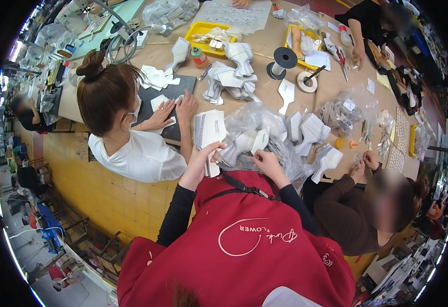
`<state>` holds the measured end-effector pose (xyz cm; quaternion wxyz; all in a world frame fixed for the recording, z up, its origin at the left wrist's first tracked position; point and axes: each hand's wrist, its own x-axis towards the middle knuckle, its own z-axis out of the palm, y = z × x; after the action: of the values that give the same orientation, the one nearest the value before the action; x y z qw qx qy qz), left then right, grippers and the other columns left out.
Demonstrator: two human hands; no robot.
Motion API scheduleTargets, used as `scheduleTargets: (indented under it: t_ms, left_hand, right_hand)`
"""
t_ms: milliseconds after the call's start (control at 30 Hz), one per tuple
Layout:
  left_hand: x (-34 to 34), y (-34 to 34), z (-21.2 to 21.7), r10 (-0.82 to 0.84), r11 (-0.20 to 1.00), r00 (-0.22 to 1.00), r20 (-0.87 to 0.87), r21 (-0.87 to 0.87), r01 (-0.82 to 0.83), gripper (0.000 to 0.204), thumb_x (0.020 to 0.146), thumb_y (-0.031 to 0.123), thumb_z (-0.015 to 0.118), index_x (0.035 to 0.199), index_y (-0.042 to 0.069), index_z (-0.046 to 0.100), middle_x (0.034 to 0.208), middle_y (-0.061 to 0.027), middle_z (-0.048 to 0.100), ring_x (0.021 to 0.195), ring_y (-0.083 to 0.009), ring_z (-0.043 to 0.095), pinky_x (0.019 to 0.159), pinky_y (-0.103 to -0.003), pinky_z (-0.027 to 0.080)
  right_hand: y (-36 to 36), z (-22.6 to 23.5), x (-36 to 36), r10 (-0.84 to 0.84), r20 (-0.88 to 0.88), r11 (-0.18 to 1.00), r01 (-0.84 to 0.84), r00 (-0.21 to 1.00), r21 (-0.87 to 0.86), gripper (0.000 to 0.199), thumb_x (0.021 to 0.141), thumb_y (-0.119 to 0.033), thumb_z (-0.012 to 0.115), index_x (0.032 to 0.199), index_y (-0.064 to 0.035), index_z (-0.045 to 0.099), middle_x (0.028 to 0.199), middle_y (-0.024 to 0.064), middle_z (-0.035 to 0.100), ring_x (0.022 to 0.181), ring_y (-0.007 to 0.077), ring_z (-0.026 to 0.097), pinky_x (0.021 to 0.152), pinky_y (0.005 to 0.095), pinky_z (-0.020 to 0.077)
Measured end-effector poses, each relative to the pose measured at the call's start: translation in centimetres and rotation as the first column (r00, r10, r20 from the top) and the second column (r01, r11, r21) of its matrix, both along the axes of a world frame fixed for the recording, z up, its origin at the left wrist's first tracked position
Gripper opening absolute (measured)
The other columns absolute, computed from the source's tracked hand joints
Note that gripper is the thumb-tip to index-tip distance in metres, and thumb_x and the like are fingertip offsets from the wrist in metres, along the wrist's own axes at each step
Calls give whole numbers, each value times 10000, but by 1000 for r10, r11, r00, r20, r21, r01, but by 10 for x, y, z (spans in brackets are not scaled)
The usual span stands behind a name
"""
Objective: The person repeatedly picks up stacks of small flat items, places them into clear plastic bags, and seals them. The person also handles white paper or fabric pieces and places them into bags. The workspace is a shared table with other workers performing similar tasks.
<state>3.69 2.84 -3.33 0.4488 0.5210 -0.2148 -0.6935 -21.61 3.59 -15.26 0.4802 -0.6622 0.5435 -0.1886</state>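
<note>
My left hand point(203, 162) is wrapped round the lower part of a thick stack of white shoe-shaped cut pieces point(209, 128), which stands upright with printed marks on the front piece. My right hand point(268, 165) is closed, its fingertips pinching the lower end of a single white cut piece point(259, 140). Beneath and between my hands a clear plastic bag point(262, 115) lies open with more such pieces in it. Just right of the bag, more bundles of white pieces point(311, 130) lie on the brown-covered table point(178, 53).
A co-worker in a white shirt point(132, 156) handles pieces on a dark mat point(175, 134) at my left. Another, in brown point(344, 215), sits at my right. Ahead are a heap of pieces point(231, 82), a black spool point(284, 59), yellow trays point(190, 31), a bottle point(199, 58) and scissors point(342, 61).
</note>
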Motion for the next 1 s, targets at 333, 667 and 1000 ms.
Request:
scheduleTargets:
  t_ms: [333,667,1000]
  left_hand:
    - [-4,-6,2,-1,1000,1000,-29,-6,1,292,878,114,620,1128,-9,530,863,-84,643,551,-76,453,507,-209,368]
    - [-10,-1,3,-27,999,997,-68,19,28,336,915,190,609,1172,-8,522,931,-85,626,595,-71,445,528,-201,376]
    - [-30,-1,9,-191,979,976,-103,56,197,518,859,221,721,1275,9,498,1036,-70,627,868,-119,595,729,-252,495]
  right_hand:
    - [-33,77,-57,-420,329,900,341,846,272,967,920,12,529,1467,-109,-260,917,86,643,728,110,576,675,232,473]
    - [-74,114,-45,-520,617,854,350,591,385,803,901,22,522,1523,-68,22,1032,132,647,746,145,600,697,253,496]
    - [-19,137,57,-228,596,966,100,770,240,745,924,-45,569,1504,-22,103,1051,152,635,840,178,655,731,301,518]
